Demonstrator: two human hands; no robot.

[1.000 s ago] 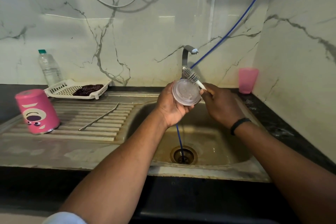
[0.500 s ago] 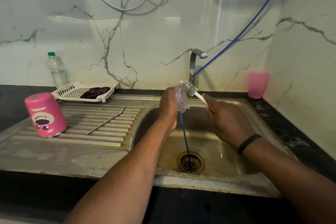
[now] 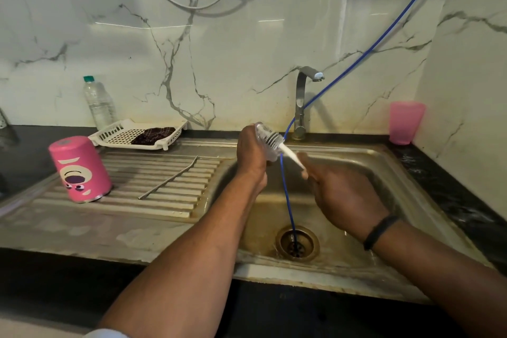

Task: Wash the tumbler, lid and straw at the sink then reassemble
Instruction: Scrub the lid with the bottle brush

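Observation:
Above the sink basin (image 3: 384,173) my left hand (image 3: 251,156) grips the clear round lid (image 3: 270,152), turned edge-on to me. My right hand (image 3: 340,195) holds the white handle of a small bristle brush (image 3: 274,139), whose bristles lie against the lid's face. The pink tumbler (image 3: 81,170) stands upside down on the left of the ribbed drainboard. The metal straw (image 3: 167,178) lies loose on the drainboard's ribs, between the tumbler and the basin.
A steel tap (image 3: 301,101) stands behind the basin; a blue hose (image 3: 286,189) runs down into the drain (image 3: 297,243). A white basket (image 3: 137,136) with a dark cloth and a water bottle (image 3: 98,103) sit at back left. A pink cup (image 3: 406,122) stands at back right.
The lid has turned from facing me to edge-on in my left hand. The brush head has stayed at the lid, now pressed onto its far face, and both hands sit slightly lower.

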